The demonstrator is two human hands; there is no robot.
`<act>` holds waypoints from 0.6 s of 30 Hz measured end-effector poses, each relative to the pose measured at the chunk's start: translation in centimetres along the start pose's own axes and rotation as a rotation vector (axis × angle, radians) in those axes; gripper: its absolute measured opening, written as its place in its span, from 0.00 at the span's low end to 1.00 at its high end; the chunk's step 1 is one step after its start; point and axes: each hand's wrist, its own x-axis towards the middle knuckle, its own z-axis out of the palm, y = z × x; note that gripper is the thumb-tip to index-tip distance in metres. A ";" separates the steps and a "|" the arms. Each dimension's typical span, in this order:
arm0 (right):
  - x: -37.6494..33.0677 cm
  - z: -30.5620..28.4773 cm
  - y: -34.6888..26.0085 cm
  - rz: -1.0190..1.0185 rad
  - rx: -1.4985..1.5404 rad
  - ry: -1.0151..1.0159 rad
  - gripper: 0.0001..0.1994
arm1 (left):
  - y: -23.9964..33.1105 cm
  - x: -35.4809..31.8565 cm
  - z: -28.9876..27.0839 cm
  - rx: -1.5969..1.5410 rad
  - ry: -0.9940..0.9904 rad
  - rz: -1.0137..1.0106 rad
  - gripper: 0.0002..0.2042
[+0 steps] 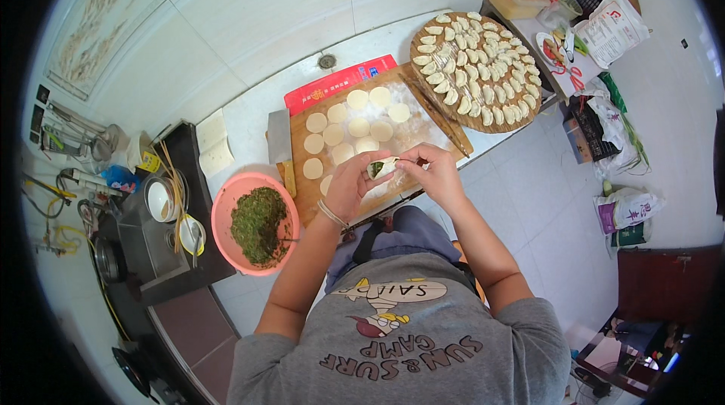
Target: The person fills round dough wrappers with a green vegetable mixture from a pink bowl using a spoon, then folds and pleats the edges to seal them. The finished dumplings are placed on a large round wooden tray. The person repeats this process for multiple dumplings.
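Between my two hands is a dumpling (382, 169), its wrapper folded around green filling that still shows at the left side. My left hand (352, 182) cups it, fingers curled about the dough. The fingers of my right hand (429, 171) pinch the wrapper's edge. Below them lies a floured wooden board (415, 133) with several round dough wrappers (358, 127). A pink bowl (219, 224) of green chopped filling (260, 225) stands left of my left forearm, with a utensil handle leaning at its right rim.
Finished dumplings (483, 73) cover a round wooden board (423, 31) at the far right. A rolling pin (445, 122) lies along the floured board's right edge. At its left edge rests a cleaver (279, 135). Bowls and chopsticks (175, 178) sit by the sink on the left.
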 end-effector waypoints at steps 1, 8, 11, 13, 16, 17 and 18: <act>0.0 0.1 0.0 -0.021 -0.013 0.000 0.05 | -0.1 0.0 -0.1 0.008 -0.001 0.006 0.19; 0.5 0.4 -0.2 -0.324 -0.196 0.041 0.02 | 0.3 0.1 0.1 -0.005 0.036 -0.001 0.19; 0.5 0.5 0.0 -0.381 -0.220 0.048 0.03 | 0.1 0.2 -0.4 -0.007 0.037 -0.003 0.19; 0.5 0.5 0.0 -0.388 -0.224 0.039 0.04 | 0.0 0.3 -0.6 -0.009 0.037 0.001 0.19; 0.5 0.6 -0.5 -0.384 -0.171 0.083 0.06 | 0.5 0.4 -0.2 -0.040 0.055 -0.036 0.19; 0.5 0.6 -0.6 -0.395 -0.173 0.068 0.06 | 0.5 0.4 -0.3 -0.035 0.047 -0.037 0.19; 0.5 0.5 -0.7 -0.405 -0.175 0.053 0.06 | 0.5 0.4 -0.4 -0.031 0.039 -0.038 0.19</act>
